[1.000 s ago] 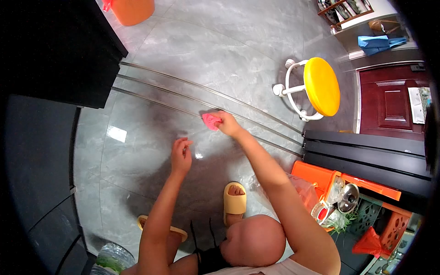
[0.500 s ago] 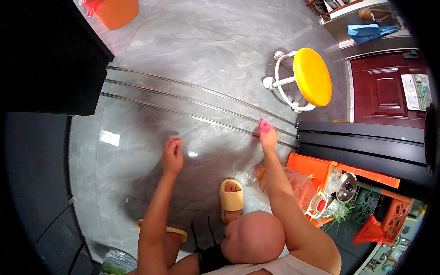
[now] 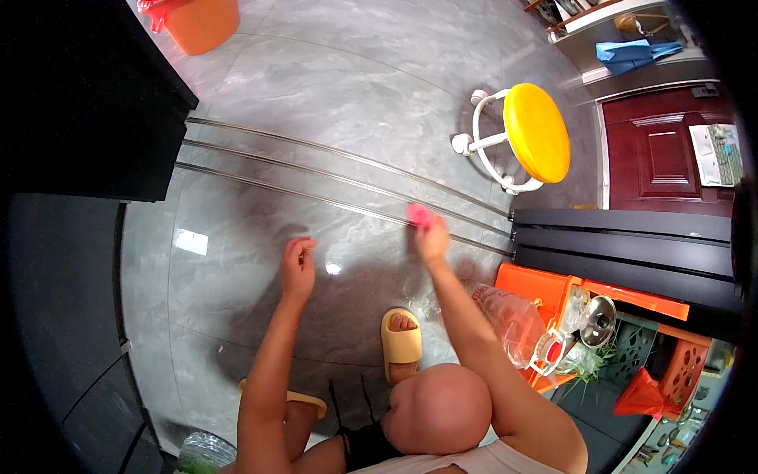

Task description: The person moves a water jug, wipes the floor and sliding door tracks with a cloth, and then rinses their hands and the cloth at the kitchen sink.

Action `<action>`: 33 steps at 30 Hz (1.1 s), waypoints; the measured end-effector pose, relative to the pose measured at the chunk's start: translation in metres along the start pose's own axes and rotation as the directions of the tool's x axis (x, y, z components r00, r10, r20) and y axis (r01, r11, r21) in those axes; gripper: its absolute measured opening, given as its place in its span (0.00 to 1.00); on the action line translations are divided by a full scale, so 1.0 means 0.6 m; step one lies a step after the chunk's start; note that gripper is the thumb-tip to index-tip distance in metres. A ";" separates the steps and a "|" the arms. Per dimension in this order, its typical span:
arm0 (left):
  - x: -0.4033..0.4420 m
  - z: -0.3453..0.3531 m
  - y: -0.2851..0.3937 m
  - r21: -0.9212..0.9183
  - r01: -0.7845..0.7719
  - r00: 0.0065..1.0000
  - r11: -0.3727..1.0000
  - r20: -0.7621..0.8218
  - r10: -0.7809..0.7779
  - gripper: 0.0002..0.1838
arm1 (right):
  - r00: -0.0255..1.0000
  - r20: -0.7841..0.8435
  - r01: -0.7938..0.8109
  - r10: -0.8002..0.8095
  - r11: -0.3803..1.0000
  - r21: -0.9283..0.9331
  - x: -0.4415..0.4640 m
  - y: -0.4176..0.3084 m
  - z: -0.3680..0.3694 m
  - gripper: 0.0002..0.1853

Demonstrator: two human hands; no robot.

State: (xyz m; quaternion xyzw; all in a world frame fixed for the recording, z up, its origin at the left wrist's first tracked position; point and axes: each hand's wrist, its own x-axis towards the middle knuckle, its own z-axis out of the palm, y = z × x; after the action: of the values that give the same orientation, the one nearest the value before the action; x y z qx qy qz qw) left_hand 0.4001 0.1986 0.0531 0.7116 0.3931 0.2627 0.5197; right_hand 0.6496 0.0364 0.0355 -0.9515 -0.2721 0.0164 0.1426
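A pink cloth (image 3: 419,214) is bunched in my right hand (image 3: 433,239), whose fingers are closed on it. That hand is over the metal floor tracks (image 3: 347,179), near the lowest strip, towards their right half. My left hand (image 3: 298,268) hovers above the grey tiled floor (image 3: 237,292), below and left of the cloth, with its fingers bent and loosely apart and nothing in it.
A yellow stool (image 3: 537,133) on white casters stands beyond the tracks. Dark sliding panels (image 3: 624,245) stand at the right, above a clear plastic jug (image 3: 509,320) and orange crates (image 3: 553,288). An orange bucket (image 3: 204,24) is at the top left.
Over the last second my right hand and the cloth went right along the tracks, then came partway back left. My left hand has barely moved. The view shifted slightly.
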 end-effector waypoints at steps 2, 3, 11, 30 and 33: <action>0.003 0.000 -0.002 0.008 0.000 1.000 1.000 -0.002 0.000 0.11 | 0.977 0.035 0.185 -0.209 0.923 0.337 -0.039 -0.055 0.022 0.14; 0.005 0.000 0.004 0.004 0.010 1.000 1.000 0.001 -0.010 0.11 | 0.965 0.080 0.195 -0.250 0.886 0.422 -0.058 -0.075 0.025 0.18; 0.016 0.002 0.000 -0.061 0.052 0.998 0.997 -0.030 -0.054 0.10 | 0.765 -0.191 -0.505 0.615 0.757 0.415 -0.065 0.188 -0.016 0.11; 0.005 -0.051 -0.029 -0.127 0.107 0.992 0.986 -0.059 -0.115 0.09 | 0.997 0.040 0.062 -0.071 0.978 0.198 -0.058 -0.200 0.098 0.14; 0.013 -0.075 -0.009 0.013 0.098 0.995 0.995 -0.035 -0.097 0.09 | 0.976 0.106 0.162 -0.192 0.957 0.239 -0.051 -0.259 0.105 0.14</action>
State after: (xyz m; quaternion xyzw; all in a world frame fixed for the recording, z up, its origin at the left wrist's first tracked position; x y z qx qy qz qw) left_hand 0.3676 0.2298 0.0623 0.6908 0.4382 0.2464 0.5197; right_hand 0.5369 0.1632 0.0175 -0.8975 -0.3611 0.0958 0.2344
